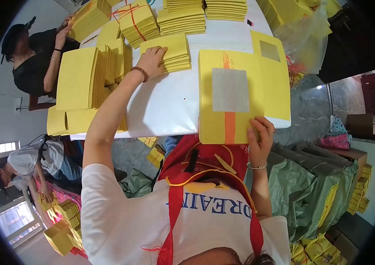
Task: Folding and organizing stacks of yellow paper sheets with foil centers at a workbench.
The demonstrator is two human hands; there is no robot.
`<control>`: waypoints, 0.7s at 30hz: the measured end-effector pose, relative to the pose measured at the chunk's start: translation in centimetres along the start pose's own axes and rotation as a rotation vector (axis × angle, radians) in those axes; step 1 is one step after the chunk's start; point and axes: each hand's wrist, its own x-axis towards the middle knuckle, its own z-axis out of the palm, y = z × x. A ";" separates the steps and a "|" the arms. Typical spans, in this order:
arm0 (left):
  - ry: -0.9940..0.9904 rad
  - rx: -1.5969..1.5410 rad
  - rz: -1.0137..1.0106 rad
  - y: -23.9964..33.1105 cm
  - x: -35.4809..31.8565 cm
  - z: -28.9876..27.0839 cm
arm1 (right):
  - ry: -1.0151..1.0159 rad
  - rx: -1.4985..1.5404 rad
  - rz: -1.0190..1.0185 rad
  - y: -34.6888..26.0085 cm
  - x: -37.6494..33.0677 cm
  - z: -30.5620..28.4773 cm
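Three people are in view, the wearer's two hands, left (pixel 152 59) and right (pixel 260 134), each wrist wearing one bracelet, one white surface (pixel 165 106), two yellow paper sheets with silver squares (pixel 229 88) in front, and about four yellow paper stacks (pixel 181 20) along the far edge.

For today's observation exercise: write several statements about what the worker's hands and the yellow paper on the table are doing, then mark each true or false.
1. The left hand rests on a stack of yellow paper. True.
2. The right hand holds a red sheet. False: it grips a yellow sheet bearing a silver square and an orange stripe.
3. The table is white. True.
4. The left wrist is bare. False: it wears a beaded bracelet.
5. A bundle tied with red string lies further up the table. True.
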 end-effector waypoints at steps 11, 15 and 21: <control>0.183 0.140 0.013 2.8 -1.1 -3.1 | 0.007 0.063 -0.008 0.4 0.0 0.2; 0.346 -0.287 0.178 8.5 -3.8 -3.3 | 0.021 0.046 -0.002 0.5 -0.1 0.2; 0.128 -0.469 0.405 20.8 -11.0 -5.3 | 0.007 0.044 0.009 0.4 -0.1 -0.1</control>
